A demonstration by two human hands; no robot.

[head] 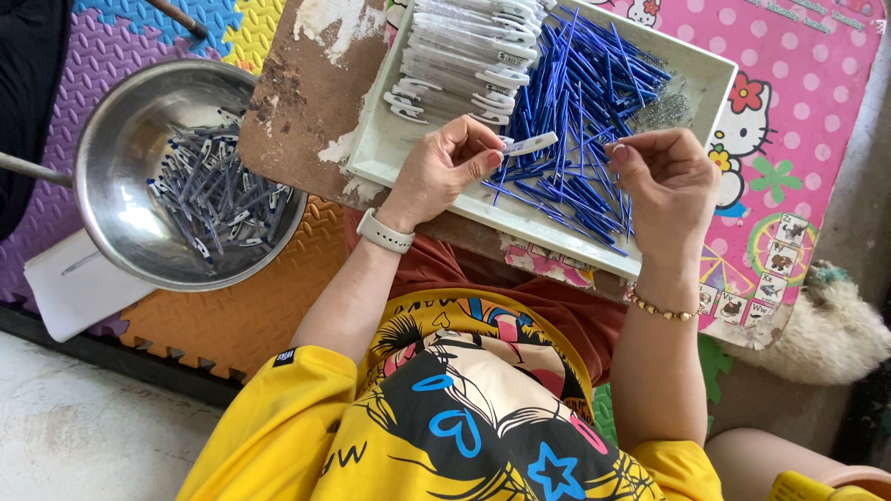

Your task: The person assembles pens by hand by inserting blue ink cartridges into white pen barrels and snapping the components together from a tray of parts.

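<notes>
Both hands work over the white plastic tray [371, 158]: the left hand [445, 167] pinches a white pen barrel [529, 144] by its end, while the right hand [664, 176] pinches something too fine to make out, seemingly a spring. Blue ink refills [575, 102] fill the tray, white barrels [464, 51] stacked far-left. Assembled pens [213, 199] lie in the steel bowl [111, 121] at left. A pink cartoon mat [789, 102] lies right.

Tray [371, 162] on board [306, 93], bowl [111, 111] to its left

A glossy metal bowl [121, 121] rests on textured foam mats [251, 306], beside a rough, peeling wooden board [306, 102] carrying a smooth white plastic tray [390, 158] of shiny blue plastic refills [575, 93].
</notes>
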